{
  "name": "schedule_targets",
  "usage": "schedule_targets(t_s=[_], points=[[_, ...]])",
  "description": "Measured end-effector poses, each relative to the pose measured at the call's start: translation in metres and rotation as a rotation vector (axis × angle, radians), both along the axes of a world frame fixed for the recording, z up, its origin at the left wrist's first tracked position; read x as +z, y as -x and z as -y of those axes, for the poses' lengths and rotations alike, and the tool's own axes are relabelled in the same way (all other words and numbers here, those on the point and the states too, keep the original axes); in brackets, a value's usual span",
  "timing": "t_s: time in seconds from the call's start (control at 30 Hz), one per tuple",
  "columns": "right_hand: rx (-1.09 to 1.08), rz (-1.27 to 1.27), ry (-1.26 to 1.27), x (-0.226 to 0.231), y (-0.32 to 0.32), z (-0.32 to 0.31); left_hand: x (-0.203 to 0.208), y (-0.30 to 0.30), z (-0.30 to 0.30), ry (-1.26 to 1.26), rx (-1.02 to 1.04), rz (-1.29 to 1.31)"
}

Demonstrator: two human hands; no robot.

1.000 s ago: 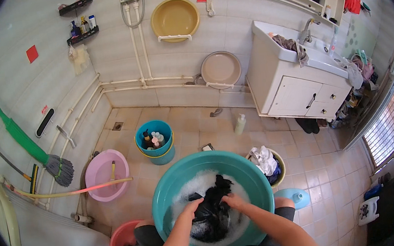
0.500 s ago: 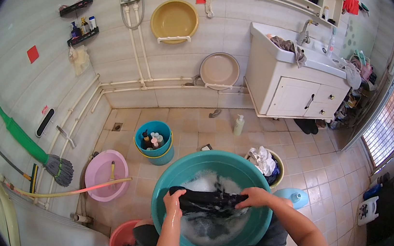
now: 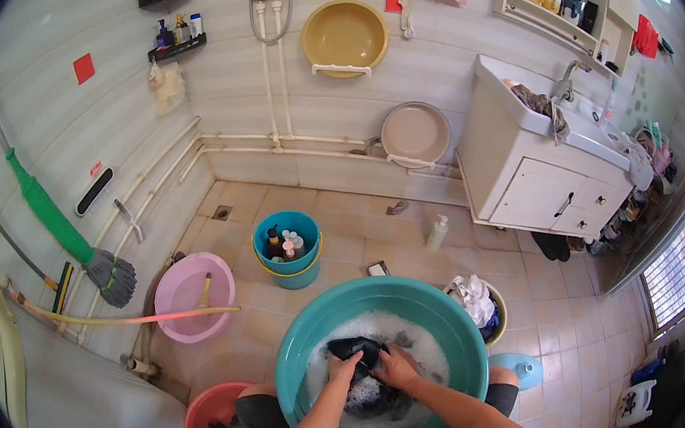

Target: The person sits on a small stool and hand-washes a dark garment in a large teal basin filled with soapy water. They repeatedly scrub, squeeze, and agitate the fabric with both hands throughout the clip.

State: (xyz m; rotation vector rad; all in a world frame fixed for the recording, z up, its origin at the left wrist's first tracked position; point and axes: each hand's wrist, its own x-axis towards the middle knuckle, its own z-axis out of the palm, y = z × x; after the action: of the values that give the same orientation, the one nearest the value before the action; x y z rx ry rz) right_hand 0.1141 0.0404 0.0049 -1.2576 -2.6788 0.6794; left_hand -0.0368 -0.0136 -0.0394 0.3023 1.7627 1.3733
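Observation:
A large teal basin (image 3: 294, 325) full of sudsy water (image 3: 421, 349) stands right in front of me. Down in the foam lies a wet black garment (image 3: 356, 349), bunched up and partly under the suds. My left hand (image 3: 346, 368) grips its left side, fingers closed on the cloth. Close beside it, my right hand (image 3: 397, 367) is curled around the right side of the same cloth, its fingertips partly hidden. What kind of garment it is, I cannot tell.
A red tub (image 3: 202, 424) with dark clothes sits at my left; a laundry basket (image 3: 499, 331) and a light blue jug (image 3: 525, 371) are at the right. Beyond stand a pink basin (image 3: 168, 297), a blue bucket (image 3: 292, 277) of bottles, a pump bottle (image 3: 438, 233) and a white vanity (image 3: 518, 194).
The black garment, stretched between my hands above the foam before, is now lowered and bunched in the suds. My hands have come close together. The whole view has shifted slightly.

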Motion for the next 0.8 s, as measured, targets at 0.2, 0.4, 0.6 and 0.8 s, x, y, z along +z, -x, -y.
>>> schedule_targets(t_s=[0.2,0.4,0.6,0.8], points=[[-0.758,-0.659,0.590,-0.031,-0.009,-0.029,-0.027,-0.002,-0.015,0.255,0.018,0.194],[-0.280,-0.673,0.436,0.052,0.036,0.046,0.053,-0.007,-0.016,-0.027,-0.018,0.936],[-0.204,-0.387,0.006,0.088,0.054,0.057,-0.008,-0.014,-0.011,-0.140,-0.087,0.861],[-0.633,-0.280,0.216,0.006,0.017,-0.019,0.058,-0.033,-0.022,0.203,0.006,0.358]])
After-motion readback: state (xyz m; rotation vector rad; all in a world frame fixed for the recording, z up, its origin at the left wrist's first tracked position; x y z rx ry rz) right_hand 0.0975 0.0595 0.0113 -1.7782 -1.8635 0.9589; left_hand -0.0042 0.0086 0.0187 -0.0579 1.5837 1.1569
